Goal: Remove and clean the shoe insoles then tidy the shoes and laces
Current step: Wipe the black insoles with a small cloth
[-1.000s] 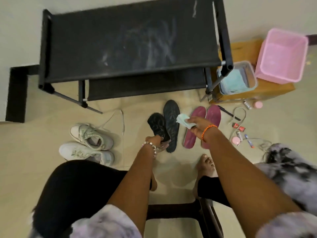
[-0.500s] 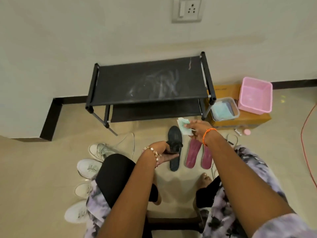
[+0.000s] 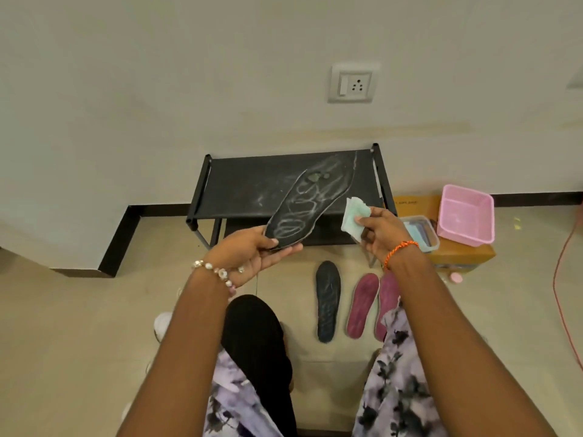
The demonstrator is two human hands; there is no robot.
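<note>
1. Nearest the camera, 2 bare forearms reached forward over the person's knees, which wore black leggings [image 3: 255, 335] and a lilac floral garment [image 3: 397, 373].
2. The left hand [image 3: 249, 253], with a pearl bracelet [image 3: 217, 274] at the wrist, gripped the heel of a black insole [image 3: 303, 209] between thumb and curled fingers; the insole was raised off the floor, its toe angled up and away, and pale scribbled streaks marked its face.
3. The right hand [image 3: 381, 231], with an orange thread band [image 3: 400, 250] at the wrist, pinched a folded pale green wipe [image 3: 355, 217] just beside the raised insole, not touching it.
4. On the floor [image 3: 94, 326] below the hands lay a second black insole [image 3: 328, 299] and 2 maroon insoles [image 3: 362, 305], side by side; the rightmost was partly hidden by the garment.
5. A white shoe [image 3: 161, 324] peeked out beside the left forearm.
6. Farther off stood a black shoe rack [image 3: 252, 184] against the wall, its top smeared with pale marks.
7. Right of the rack, a cardboard box [image 3: 460, 253] carried a clear tub [image 3: 419, 230] and a pink basket [image 3: 465, 219].
8. A wall socket [image 3: 353, 83] sat above.
</note>
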